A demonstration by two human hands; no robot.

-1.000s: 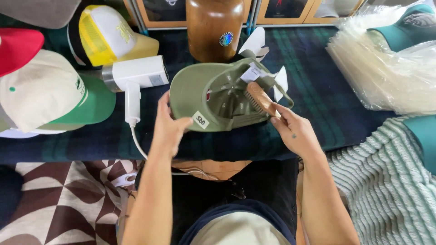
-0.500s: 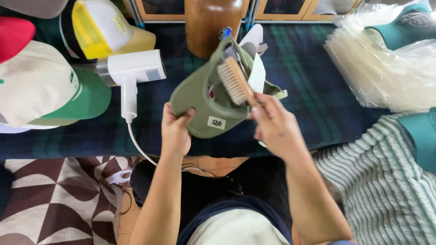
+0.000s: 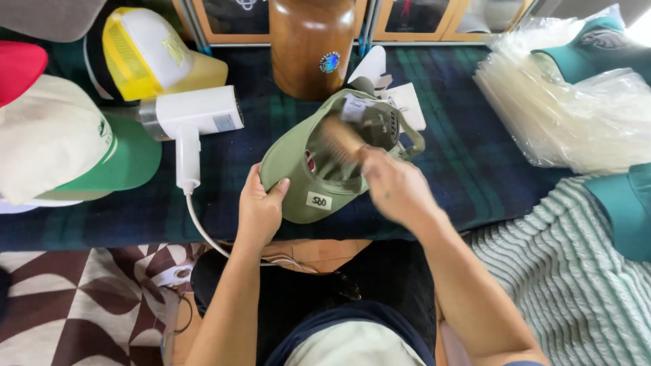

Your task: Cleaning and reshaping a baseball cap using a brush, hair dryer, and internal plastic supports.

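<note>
Brushing step in hand, by the look of it — left hand (image 3: 261, 211) clamped on the brim edge of the olive cap (image 3: 308, 177), holding it upturned above the plaid tabletop (image 3: 468, 152). Right hand (image 3: 393, 186) closed around a wooden brush (image 3: 339, 140), bristles down inside the crown, blurred mid-stroke. White handheld steamer (image 3: 191, 120) just left of the left hand. Next calls for a steady brim grip — short, even strokes.

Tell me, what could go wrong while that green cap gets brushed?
The left hand grips only the brim of the green cap, so a hard stroke might twist it loose. The brush in the right hand could snag the tag. The brown jar stands close behind.
</note>
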